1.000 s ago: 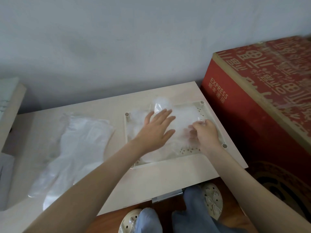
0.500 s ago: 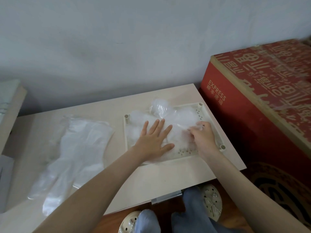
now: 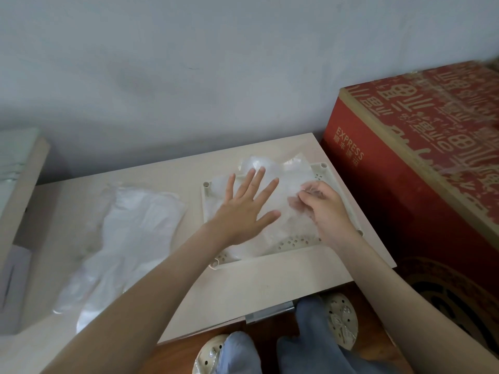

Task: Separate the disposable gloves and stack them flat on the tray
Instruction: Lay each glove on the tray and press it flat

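While left hand point(image 3: 244, 209) lies spread flat on tray point(image 3: 334, 182) gloves point(image 3: 286, 211), right hand point(image 3: 325, 209) pinches top glove, loose glove pile point(image 3: 127, 238) well apart

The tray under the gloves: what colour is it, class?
Cream tray, perforated with small holes; head view.

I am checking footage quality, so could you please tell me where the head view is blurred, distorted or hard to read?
Head view: light is soft and even, without hard shadows; the red printed cardboard box smears at its far right corner; the beige table edges look bowed by the wide lens; the clear plastic gloves on the cream perforated tray blend into it, so their layers cannot be counted.
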Demonstrator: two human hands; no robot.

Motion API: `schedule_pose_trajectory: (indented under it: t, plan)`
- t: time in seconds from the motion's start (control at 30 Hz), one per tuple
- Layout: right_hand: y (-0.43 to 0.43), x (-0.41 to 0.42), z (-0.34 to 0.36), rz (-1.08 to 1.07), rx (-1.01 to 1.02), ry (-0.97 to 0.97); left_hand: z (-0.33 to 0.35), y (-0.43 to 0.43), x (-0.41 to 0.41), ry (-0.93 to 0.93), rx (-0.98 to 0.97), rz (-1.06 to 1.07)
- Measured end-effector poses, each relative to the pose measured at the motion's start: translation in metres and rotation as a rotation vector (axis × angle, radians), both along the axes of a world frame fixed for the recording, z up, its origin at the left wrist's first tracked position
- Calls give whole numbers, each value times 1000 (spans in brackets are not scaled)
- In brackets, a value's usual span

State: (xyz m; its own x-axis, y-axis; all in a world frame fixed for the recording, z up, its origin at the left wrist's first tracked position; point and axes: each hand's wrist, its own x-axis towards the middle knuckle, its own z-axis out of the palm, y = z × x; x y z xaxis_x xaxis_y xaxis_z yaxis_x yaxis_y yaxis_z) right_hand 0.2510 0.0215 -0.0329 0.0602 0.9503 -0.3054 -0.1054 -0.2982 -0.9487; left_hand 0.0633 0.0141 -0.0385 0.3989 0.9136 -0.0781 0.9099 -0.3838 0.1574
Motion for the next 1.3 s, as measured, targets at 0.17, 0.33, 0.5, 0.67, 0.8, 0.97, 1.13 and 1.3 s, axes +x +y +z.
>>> schedule_pose_trajectory:
  t: [0.17, 0.33, 0.5, 0.67, 0.8, 0.97, 1.13, 1.3]
  plan:
    - [-1, 0, -18, -108, -139, -103, -13, -4, 5, 40, -31, 14]
    - [0, 5, -23, -161, -168, -273, -37, -2, 4, 141, -150, -18]
    - [2, 11, -21, -78, 220, -975, -44, -4, 4, 138, -137, -37]
    - [2, -8, -30, 575, 453, -1258, -48, -4, 3, 105, -130, -42]
    - [11, -2, -48, 699, 147, -1354, -48, -2, -5, 134, -139, -63]
    - [9, -7, -31, 643, 149, -1332, -30, -12, -27, 10, -98, -6]
    - [-3, -36, 11, 692, 297, -1232, -4, -56, -90, -239, 252, 140]
    - [-19, -71, 39, 921, 294, -1141, -7, -114, -160, -103, 135, 365]
